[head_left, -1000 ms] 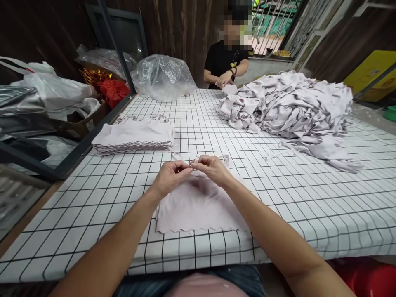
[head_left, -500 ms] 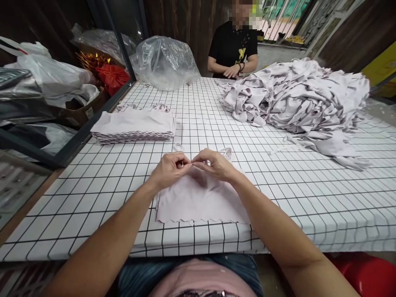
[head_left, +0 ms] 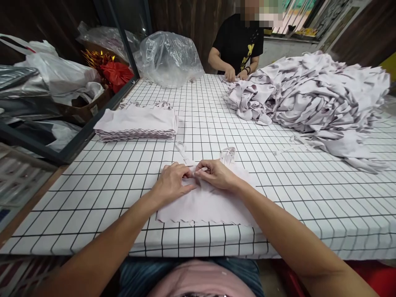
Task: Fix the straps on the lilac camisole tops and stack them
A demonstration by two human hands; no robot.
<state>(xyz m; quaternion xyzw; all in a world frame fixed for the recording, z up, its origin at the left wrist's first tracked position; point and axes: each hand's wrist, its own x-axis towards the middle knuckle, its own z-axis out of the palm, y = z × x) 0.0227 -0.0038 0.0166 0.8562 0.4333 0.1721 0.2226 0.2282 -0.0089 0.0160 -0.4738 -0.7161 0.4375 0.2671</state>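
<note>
A pale lilac garment (head_left: 204, 204) with a scalloped hem lies flat near the table's front edge. My left hand (head_left: 172, 183) rests on its upper part with fingers curled and pressed onto the fabric. My right hand (head_left: 216, 173) touches it fingertip to fingertip, pinching a thin strap or fold at the garment's top edge. Two thin strap loops (head_left: 228, 154) stick out beyond the hands.
A neat stack of folded lilac garments (head_left: 136, 123) sits at the left. A big loose heap of the same garments (head_left: 312, 97) fills the right. Across the grid-patterned table (head_left: 278, 194) a person in a black shirt (head_left: 239, 43) handles cloth. Plastic bags (head_left: 168, 57) lie at the back left.
Both hands have come down from just above the garment onto its top edge, still pinched together. The view has tilted slightly; the person opposite has reached into the heap.
</note>
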